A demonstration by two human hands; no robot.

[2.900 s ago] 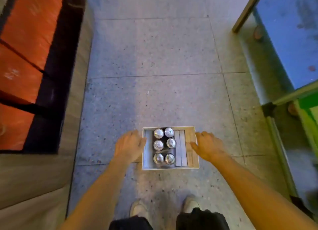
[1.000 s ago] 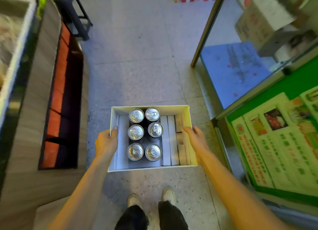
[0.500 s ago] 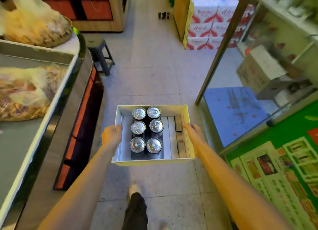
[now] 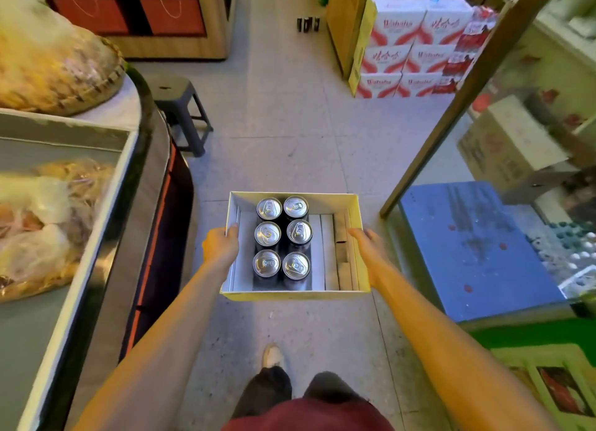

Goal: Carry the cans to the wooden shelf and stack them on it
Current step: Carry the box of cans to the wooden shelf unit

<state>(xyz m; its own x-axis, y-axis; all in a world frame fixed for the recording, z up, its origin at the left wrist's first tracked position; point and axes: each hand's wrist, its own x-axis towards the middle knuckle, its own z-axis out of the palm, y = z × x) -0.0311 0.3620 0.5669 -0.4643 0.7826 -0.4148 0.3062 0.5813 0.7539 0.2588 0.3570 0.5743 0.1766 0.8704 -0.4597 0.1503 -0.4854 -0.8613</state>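
Several silver-topped cans (image 4: 283,237) stand upright in two rows inside an open white cardboard box (image 4: 290,197), held at waist height over the aisle floor. My left hand (image 4: 221,245) grips the box's left wall, thumb over the rim. My right hand (image 4: 366,246) grips the right wall. White and tan cardboard strips (image 4: 335,253) fill the box's right side. A wooden shelf unit (image 4: 180,20) with red panels stands far ahead on the left; another wooden unit (image 4: 338,20) stands ahead right.
A metal counter (image 4: 96,204) with bagged goods and a basket (image 4: 58,66) runs along my left. A grey stool (image 4: 180,108) stands ahead left. Stacked red-and-white cartons (image 4: 406,50) sit ahead right. A glass door frame (image 4: 451,108) and blue mat (image 4: 477,246) lie right.
Both hands lifted the box of cans from the floor and carried it forward along the aisle. The view has risen, and the stool, cartons and wooden units have come closer.
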